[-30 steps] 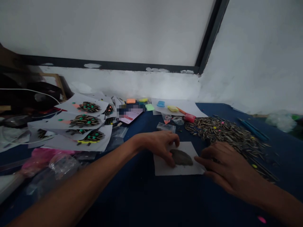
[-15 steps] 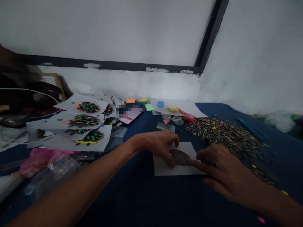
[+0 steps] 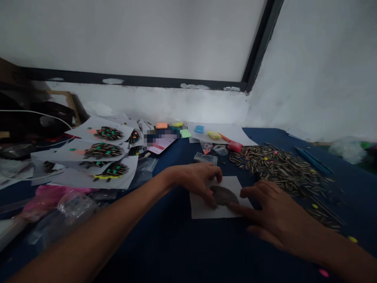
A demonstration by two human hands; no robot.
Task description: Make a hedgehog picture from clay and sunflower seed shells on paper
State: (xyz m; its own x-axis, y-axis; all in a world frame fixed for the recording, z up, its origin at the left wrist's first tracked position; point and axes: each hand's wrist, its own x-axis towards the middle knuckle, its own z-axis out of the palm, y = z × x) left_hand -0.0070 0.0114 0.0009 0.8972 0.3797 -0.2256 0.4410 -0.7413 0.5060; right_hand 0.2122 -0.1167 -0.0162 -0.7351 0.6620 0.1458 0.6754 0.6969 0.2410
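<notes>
Nearest the viewer, a pink piece (image 3: pixel 323 272) lies on the blue counter (image 3: pixel 176 251), with a yellow piece (image 3: pixel 352 239) a little beyond it, partly beside the right forearm. The right hand (image 3: pixel 277 216) has its fingers loosely spread and grips nothing visible; its extended index finger meets the lower right edge of a flat grey lump (image 3: pixel 224 195). Half a second earlier this fingertip stood at the lump's right tip; it now lies farther left, along the near edge. The left hand (image 3: pixel 200 179) keeps its earlier position, thumb and fingers curved and well apart, the thumb at the lump's left end; whether it presses there cannot be told. The lump rests on a small white paper (image 3: pixel 203 210), both essentially unmoved. Beyond the right hand spreads a heap of striped seeds (image 3: pixel 282 169). To the left lie overlapping white sheets (image 3: pixel 64 155) bearing seed clusters with green dots. Farther back are a phone (image 3: pixel 161 144), a red packet (image 3: pixel 235 147), a yellow packet (image 3: pixel 214 135) and a blue packet (image 3: pixel 199 129), before a white wall (image 3: pixel 176 104).
</notes>
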